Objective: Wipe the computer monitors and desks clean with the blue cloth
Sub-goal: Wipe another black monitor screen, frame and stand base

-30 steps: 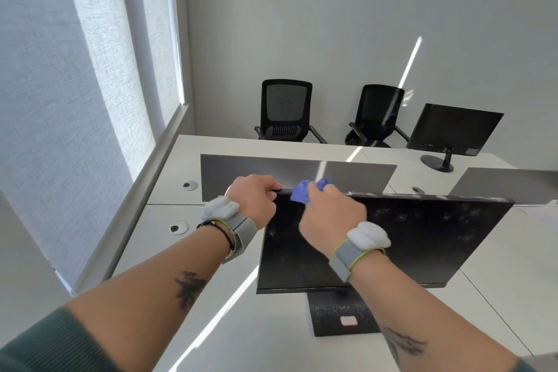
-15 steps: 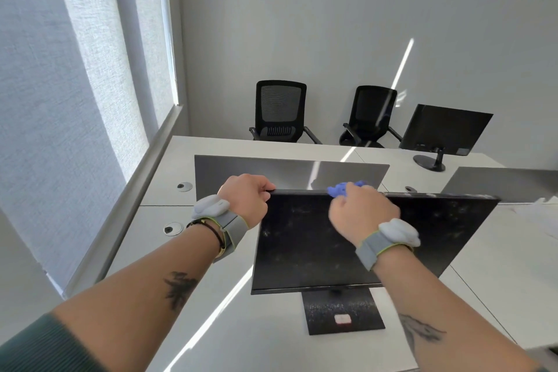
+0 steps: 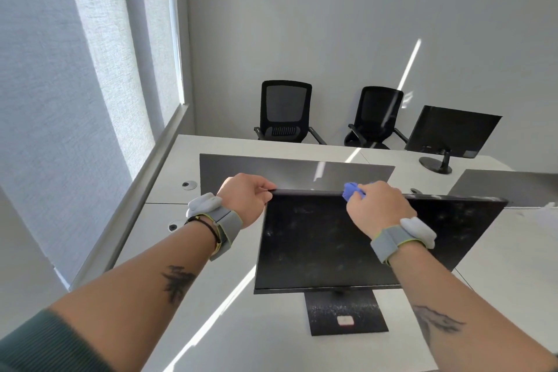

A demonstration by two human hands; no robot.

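Table [image 3: 241, 326] in white fills the near ground and runs to the far side, where a second monitor [image 3: 453, 130] stands at the right. The near monitor [image 3: 317, 244] sits at the middle on a flat black stand [image 3: 344, 311], tilted back, its dark screen flecked with pale smudges and its top edge showing pale dust toward the right end.

The likely trouble is the screen rocking or twisting on the stand. A hard sideways push along the top edge, far above the base, could tip it back or skew it if the bracing grip slackens. The cloth is bunched small, so it could also ride off the thin edge and leave the dust at the right end behind.

Both forearms reach forward and up, wrists banded in grey. The left hand [image 3: 246, 196] is at the monitor's top left corner, fingers curled over the edge and gripping it. The right hand [image 3: 377, 205] rests on the top edge a little left of its middle, fingers closed round the blue cloth [image 3: 351, 190] and pressing it down there. Most of the cloth is hidden in the fist. Only a small tuft shows at the hand's left side, touching the edge.
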